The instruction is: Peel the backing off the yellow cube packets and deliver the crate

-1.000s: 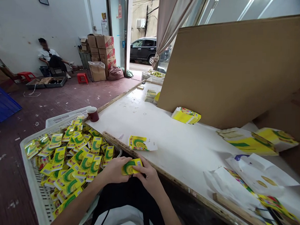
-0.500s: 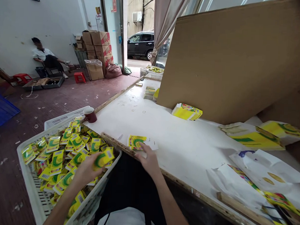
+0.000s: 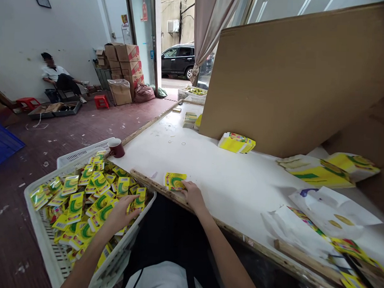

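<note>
My left hand (image 3: 122, 215) hangs over the white plastic basket (image 3: 39, 231), its fingers apart around nothing. Just beyond its fingertips lies a yellow-and-green packet (image 3: 140, 197), on top of the heap near the basket's right rim. Many similar packets (image 3: 74, 207) fill the basket in a loose pile. At the table's near edge, my right hand (image 3: 194, 198) pinches the right end of some yellow printed cards (image 3: 174, 181) lying on the white tabletop (image 3: 216, 182). How many cards are between the fingers is hidden.
A maroon mug (image 3: 116, 148) stands at the table's left corner, beside the basket. A tall cardboard sheet (image 3: 285, 80) leans behind a yellow stack (image 3: 237, 142). Crumpled white paper (image 3: 331, 212) lies at right. A person (image 3: 60, 74) sits by the far wall.
My left hand has let go of a packet, which now lies on the heap. My right hand has closed at the yellow cards' end; the white piece beside them no longer shows.
</note>
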{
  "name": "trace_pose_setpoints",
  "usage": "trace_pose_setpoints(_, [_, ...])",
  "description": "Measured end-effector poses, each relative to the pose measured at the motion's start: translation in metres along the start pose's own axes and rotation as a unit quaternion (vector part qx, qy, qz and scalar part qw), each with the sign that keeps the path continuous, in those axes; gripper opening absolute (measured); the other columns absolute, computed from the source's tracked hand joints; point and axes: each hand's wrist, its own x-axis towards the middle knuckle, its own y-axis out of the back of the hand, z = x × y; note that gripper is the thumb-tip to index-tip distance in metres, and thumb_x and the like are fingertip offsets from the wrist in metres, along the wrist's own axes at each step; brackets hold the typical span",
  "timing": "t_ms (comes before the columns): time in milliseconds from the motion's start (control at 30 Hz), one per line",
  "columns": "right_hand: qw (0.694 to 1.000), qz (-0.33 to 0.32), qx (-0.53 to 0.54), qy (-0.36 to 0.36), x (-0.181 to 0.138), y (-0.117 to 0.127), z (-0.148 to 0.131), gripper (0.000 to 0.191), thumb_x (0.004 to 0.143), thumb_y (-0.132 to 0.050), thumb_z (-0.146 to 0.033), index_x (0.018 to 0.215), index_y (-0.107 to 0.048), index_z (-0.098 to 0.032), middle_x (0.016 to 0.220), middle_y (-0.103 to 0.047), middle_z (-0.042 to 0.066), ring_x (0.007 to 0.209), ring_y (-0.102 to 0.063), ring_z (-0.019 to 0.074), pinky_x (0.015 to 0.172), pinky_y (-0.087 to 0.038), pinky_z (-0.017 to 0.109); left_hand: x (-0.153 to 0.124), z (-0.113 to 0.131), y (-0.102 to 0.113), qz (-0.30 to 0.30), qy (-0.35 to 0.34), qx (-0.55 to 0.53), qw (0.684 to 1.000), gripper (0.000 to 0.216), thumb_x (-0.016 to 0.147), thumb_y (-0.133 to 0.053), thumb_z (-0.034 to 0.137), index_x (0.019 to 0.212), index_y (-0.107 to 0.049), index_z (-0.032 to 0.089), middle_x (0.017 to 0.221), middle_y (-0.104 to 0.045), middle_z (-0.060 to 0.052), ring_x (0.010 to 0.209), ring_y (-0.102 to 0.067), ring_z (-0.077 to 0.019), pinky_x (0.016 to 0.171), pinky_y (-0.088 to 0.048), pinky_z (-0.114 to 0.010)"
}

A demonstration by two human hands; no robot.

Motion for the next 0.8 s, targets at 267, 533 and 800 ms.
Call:
trace_pose_setpoints(267, [0.991,0.106,0.068,-0.051,-0.005,0.012,-0.018,0.033,0.071,-0.062,-0.009,0.102,-0.056,-0.017,0.102,-0.06,0.009,0.095,-0.057,0.0249,0.087,-0.048,0.041,0.018,0.048,-0.044,-0.072,-0.002,-0.212,0.975,0.057,0.078,-0.074,0.039,0.131,-0.058,0.023,0.124,-0.068,-0.011,0.118,-0.062,-0.0257,0.106,-0.045,-0.047])
trace_pose_setpoints(533, [0.882,-0.02,0.472,0.004,-0.053,-0.001,-0.109,0.054,0.068,-0.079,-0.038,0.11,-0.047,-0.025,0.085,-0.054,-0.002,0.074,-0.054,0.0151,0.067,-0.048,0.028,0.041,0.103,-0.061,0.097,0.086,-0.638,0.759,0.059,0.081,-0.061,0.059,0.124,-0.057,0.019,0.118,-0.068,-0.011,0.11,-0.065,-0.0261,0.095,-0.053,-0.043])
trace_pose_setpoints(800, [0.87,-0.072,0.487,-0.008,-0.081,-0.004,-0.14,0.053,0.069,-0.081,-0.044,0.111,-0.055,-0.025,0.094,-0.062,0.001,0.08,-0.057,0.016,0.07,-0.05,0.027,0.044,0.118,-0.048,0.21,0.095,-0.632,0.74,0.043,0.083,-0.054,0.063,0.076,-0.046,0.021,0.061,-0.042,0.005,0.053,-0.045,-0.0093,0.058,-0.048,-0.025])
